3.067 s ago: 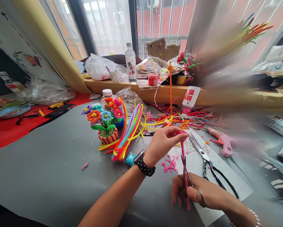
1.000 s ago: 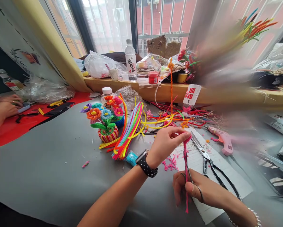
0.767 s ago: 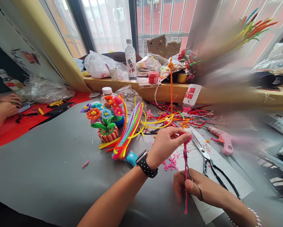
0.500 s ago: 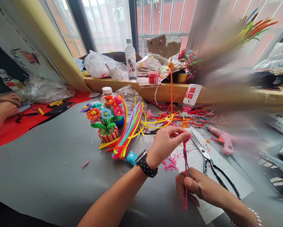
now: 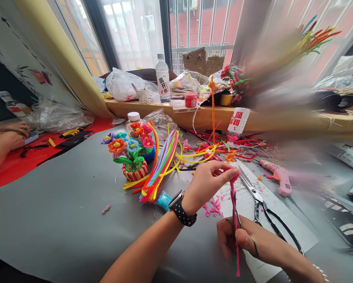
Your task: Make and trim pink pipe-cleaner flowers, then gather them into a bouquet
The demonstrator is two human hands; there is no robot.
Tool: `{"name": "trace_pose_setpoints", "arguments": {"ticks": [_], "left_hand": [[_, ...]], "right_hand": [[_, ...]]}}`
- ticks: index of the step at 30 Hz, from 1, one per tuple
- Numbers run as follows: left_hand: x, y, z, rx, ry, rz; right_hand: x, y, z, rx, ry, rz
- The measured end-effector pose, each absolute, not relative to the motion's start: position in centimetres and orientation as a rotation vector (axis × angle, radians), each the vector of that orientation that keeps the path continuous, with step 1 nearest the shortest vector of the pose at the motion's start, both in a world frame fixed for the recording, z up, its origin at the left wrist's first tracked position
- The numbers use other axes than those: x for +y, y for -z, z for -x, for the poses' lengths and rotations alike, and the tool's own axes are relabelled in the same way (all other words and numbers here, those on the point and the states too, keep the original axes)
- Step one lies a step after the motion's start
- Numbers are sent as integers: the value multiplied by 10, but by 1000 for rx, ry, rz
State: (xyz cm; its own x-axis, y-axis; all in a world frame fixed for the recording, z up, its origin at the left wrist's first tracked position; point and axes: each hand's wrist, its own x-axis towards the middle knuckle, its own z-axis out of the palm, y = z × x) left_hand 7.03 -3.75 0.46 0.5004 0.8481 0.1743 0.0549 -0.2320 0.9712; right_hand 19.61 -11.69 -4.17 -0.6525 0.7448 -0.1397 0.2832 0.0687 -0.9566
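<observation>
My left hand [image 5: 207, 184], with a black watch on the wrist, pinches the top end of a pink pipe cleaner [image 5: 234, 220] that hangs straight down. My right hand [image 5: 247, 241] is closed round the handles of small scissors [image 5: 237, 220], whose blades point up along the pipe cleaner. Pink trimmings [image 5: 212, 207] lie on the grey table cover [image 5: 61, 212] and on a printed paper sheet [image 5: 270, 212] under my hands.
Large black-handled scissors [image 5: 260, 200] and a pink glue gun [image 5: 278, 177] lie to the right. A bundle of coloured pipe cleaners [image 5: 161, 165] and a pipe-cleaner flower pot [image 5: 132, 153] stand ahead. Another person's hands [image 5: 5, 137] rest at the far left on a red cloth.
My hands and the pink pipe cleaner have stayed in nearly the same place. The right hand shifted slightly along the pipe cleaner. The view dropped a little.
</observation>
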Motion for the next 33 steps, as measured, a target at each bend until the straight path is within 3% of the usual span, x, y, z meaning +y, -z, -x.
{"name": "trace_pose_setpoints", "arguments": {"ticks": [33], "left_hand": [[-39,0,-73,765,-993,-1556]], "right_hand": [[-114,55,-196,-1828,-1663,1028]]}}
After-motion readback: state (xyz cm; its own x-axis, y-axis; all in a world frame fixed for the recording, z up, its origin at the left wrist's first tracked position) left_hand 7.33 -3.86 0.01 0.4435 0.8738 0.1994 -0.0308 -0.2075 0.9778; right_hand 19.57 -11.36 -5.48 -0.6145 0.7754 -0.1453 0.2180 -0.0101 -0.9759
